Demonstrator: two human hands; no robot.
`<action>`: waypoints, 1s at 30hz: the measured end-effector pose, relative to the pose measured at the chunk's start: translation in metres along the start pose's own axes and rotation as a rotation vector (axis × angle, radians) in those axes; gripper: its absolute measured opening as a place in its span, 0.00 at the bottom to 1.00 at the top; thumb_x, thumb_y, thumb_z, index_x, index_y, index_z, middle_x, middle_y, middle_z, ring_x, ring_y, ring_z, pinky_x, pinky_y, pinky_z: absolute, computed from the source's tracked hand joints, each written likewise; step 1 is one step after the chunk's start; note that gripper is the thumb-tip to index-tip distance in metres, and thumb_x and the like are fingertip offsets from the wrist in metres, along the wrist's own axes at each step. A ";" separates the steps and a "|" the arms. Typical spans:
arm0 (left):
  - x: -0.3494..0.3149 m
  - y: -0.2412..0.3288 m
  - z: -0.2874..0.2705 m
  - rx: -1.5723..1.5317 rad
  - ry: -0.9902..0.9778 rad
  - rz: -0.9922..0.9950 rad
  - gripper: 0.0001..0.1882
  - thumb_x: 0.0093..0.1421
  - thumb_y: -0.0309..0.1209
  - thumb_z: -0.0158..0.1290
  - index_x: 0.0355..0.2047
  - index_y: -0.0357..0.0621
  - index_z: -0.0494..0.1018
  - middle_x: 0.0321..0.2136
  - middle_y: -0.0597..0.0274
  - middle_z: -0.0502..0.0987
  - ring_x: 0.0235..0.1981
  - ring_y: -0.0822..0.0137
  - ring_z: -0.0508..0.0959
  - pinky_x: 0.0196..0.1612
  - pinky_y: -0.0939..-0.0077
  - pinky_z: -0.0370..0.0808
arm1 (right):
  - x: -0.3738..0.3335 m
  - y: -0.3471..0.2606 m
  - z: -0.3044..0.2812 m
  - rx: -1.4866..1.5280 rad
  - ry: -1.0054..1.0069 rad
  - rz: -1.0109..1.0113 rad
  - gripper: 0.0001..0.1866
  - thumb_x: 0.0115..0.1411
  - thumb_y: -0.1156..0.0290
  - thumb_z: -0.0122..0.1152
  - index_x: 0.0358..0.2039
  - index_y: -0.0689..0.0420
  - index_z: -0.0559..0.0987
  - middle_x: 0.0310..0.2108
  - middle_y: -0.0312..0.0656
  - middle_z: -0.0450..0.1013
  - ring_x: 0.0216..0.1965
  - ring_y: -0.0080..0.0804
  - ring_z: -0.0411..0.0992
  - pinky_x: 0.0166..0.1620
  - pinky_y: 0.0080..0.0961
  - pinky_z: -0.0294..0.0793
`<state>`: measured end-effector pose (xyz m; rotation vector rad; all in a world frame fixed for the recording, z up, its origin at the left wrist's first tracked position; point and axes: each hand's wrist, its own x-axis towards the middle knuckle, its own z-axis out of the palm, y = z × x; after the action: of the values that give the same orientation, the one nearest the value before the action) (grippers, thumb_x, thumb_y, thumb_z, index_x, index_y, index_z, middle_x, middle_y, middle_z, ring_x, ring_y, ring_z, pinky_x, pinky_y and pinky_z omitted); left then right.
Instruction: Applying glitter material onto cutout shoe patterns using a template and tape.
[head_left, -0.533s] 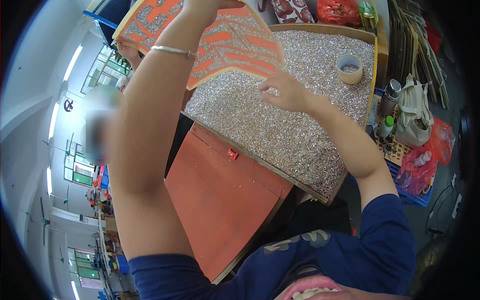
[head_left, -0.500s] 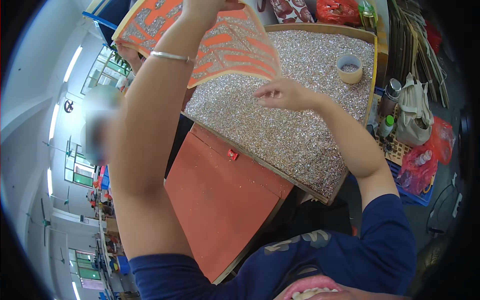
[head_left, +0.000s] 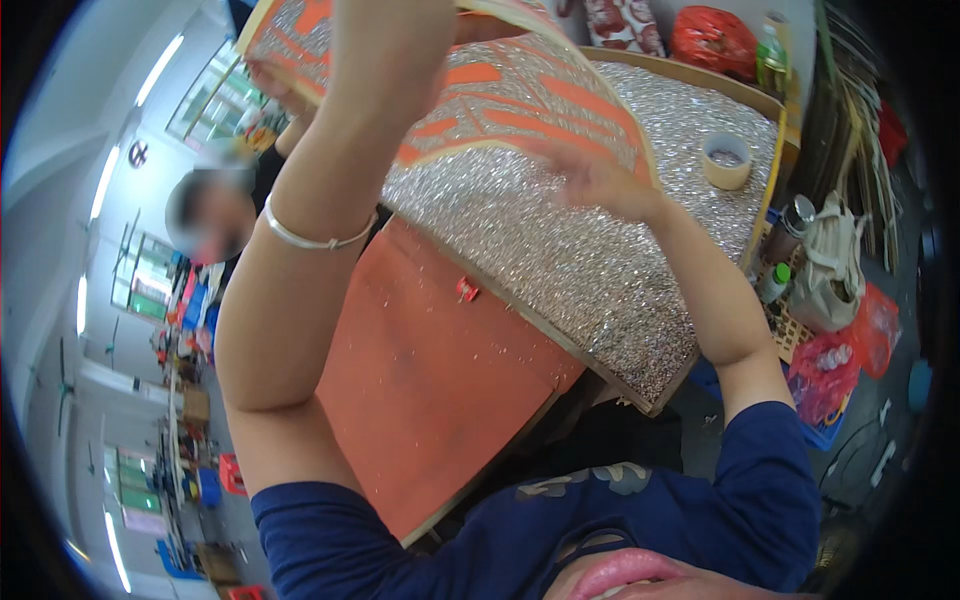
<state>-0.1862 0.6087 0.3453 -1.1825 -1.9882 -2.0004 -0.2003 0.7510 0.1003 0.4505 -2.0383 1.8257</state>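
Observation:
A curved orange sheet (head_left: 470,75) with a pale edge and bands of glittering chips tilts over a shallow wooden tray of chips (head_left: 560,250). My left hand (head_left: 395,60), below a silver bangle, grips the sheet's far edge; its fingertips are partly hidden. Motion smears my right hand (head_left: 605,180), which is close to the sheet's near right edge, above the chips. Whether it touches the sheet is unclear. Another person's hand (head_left: 280,88) holds the sheet's left end.
A roll of tape (head_left: 726,160) stands on the chips. A reddish-brown board (head_left: 450,370) with a small red wrapper (head_left: 467,289) adjoins the tray's near side. To the right are a flask (head_left: 792,225), a cloth bag (head_left: 830,270) and red plastic bags (head_left: 825,370).
The sheet has shifted right and tilted differently, its right end now reaching over my right wrist. My right hand has moved slightly right and blurred. The view has shifted too.

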 end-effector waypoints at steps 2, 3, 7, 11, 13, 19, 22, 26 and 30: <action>-0.003 0.002 -0.020 0.675 -0.062 -0.192 0.12 0.67 0.31 0.42 0.38 0.31 0.68 0.28 0.56 0.72 0.24 0.68 0.75 0.23 0.81 0.74 | 0.001 0.043 -0.013 -0.347 0.254 -0.015 0.25 0.61 0.65 0.56 0.57 0.58 0.67 0.54 0.39 0.67 0.54 0.32 0.66 0.55 0.28 0.66; -0.014 -0.002 -0.024 0.668 -0.017 -0.206 0.12 0.67 0.31 0.42 0.38 0.31 0.68 0.28 0.56 0.72 0.24 0.68 0.75 0.23 0.81 0.74 | -0.005 0.076 -0.039 -0.441 0.356 -0.054 0.25 0.60 0.64 0.56 0.56 0.58 0.67 0.54 0.39 0.68 0.53 0.32 0.67 0.55 0.28 0.66; -0.044 -0.017 -0.108 0.451 0.077 0.163 0.12 0.65 0.32 0.47 0.41 0.34 0.70 0.31 0.63 0.73 0.30 0.75 0.71 0.31 0.81 0.70 | 0.004 0.109 -0.038 -0.218 0.403 0.049 0.24 0.61 0.67 0.57 0.56 0.62 0.67 0.49 0.42 0.72 0.48 0.31 0.70 0.52 0.27 0.68; -0.122 -0.008 -0.210 0.510 0.320 0.527 0.16 0.64 0.33 0.49 0.46 0.31 0.67 0.34 0.64 0.74 0.36 0.75 0.71 0.40 0.82 0.70 | -0.032 0.070 0.035 -0.018 -0.105 0.200 0.22 0.59 0.74 0.56 0.54 0.65 0.69 0.50 0.48 0.71 0.50 0.34 0.71 0.53 0.28 0.71; -0.188 -0.014 -0.276 1.125 0.405 0.458 0.15 0.63 0.31 0.50 0.44 0.30 0.69 0.32 0.57 0.77 0.37 0.64 0.77 0.40 0.75 0.73 | -0.042 0.043 0.079 -0.017 -0.317 0.270 0.25 0.56 0.76 0.59 0.54 0.65 0.68 0.52 0.51 0.69 0.50 0.37 0.71 0.53 0.28 0.71; -0.402 -0.056 -0.358 0.890 1.073 0.278 0.15 0.65 0.29 0.47 0.47 0.30 0.69 0.40 0.61 0.74 0.38 0.73 0.72 0.41 0.77 0.69 | -0.065 0.009 0.149 -0.555 -0.799 -0.462 0.25 0.49 0.75 0.62 0.50 0.60 0.72 0.62 0.59 0.53 0.65 0.55 0.49 0.65 0.46 0.47; -0.530 -0.114 -0.383 0.610 1.302 -0.169 0.17 0.65 0.27 0.46 0.51 0.30 0.66 0.46 0.58 0.73 0.44 0.72 0.72 0.45 0.76 0.69 | -0.071 0.027 0.141 -0.738 -0.902 -0.556 0.21 0.51 0.77 0.60 0.49 0.61 0.73 0.60 0.58 0.57 0.64 0.56 0.52 0.64 0.48 0.48; -0.580 -0.147 -0.358 0.155 1.579 -0.288 0.16 0.63 0.26 0.46 0.50 0.30 0.68 0.45 0.56 0.74 0.44 0.70 0.73 0.46 0.75 0.69 | -0.070 0.002 0.158 -0.648 -0.740 -0.434 0.20 0.54 0.77 0.55 0.49 0.61 0.72 0.58 0.55 0.61 0.63 0.52 0.55 0.63 0.47 0.53; -0.589 -0.144 -0.345 0.366 1.579 -0.428 0.15 0.61 0.23 0.47 0.48 0.28 0.69 0.43 0.55 0.75 0.43 0.70 0.73 0.47 0.74 0.69 | -0.084 -0.101 0.163 0.423 -0.709 -0.250 0.12 0.57 0.73 0.52 0.39 0.66 0.74 0.41 0.52 0.72 0.37 0.49 0.73 0.48 0.45 0.72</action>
<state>-0.0113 0.0631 -0.0525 0.8249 -1.4647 -1.5287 -0.0886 0.5775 0.1343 1.5836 -1.8251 2.1193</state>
